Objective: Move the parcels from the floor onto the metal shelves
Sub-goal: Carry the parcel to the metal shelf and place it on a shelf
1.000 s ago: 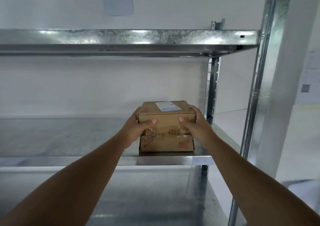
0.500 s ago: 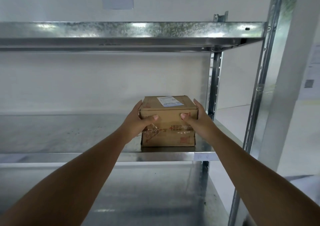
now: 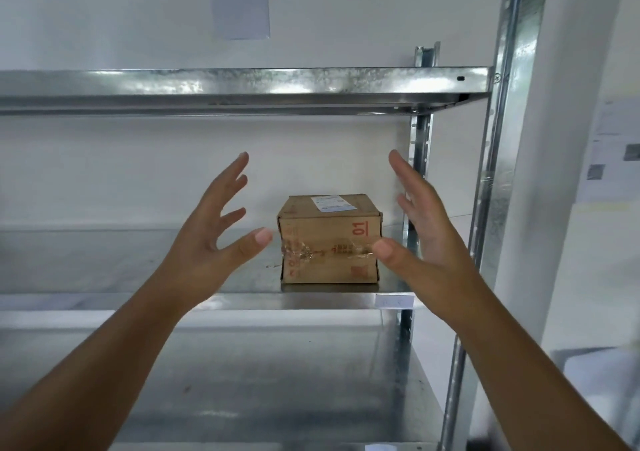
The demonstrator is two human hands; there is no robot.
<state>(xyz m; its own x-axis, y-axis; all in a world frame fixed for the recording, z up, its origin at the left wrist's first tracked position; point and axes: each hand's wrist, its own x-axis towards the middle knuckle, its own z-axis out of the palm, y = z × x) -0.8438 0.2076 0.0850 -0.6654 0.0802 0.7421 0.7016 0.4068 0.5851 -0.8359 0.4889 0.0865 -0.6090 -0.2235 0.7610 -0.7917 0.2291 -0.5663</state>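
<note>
Head view, left to right: the left hand (image 3: 207,243) hangs in the air with fingers spread, its grip released and holding nothing, clear of the parcel (image 3: 329,239). That cardboard parcel sits flat on the middle shelf (image 3: 138,263), close to the front lip and near the right rear upright (image 3: 417,180). The right hand (image 3: 426,229) is likewise splayed and empty, just in front of the parcel's right side.

To finish the release well, both hands should draw straight back toward the body, thumbs kept off the taped front face so the box is not dragged over the lip. Wide bare shelf lies to the left for further parcels; the upper shelf (image 3: 242,85) limits headroom, and the front post (image 3: 502,173) bounds the right.
</note>
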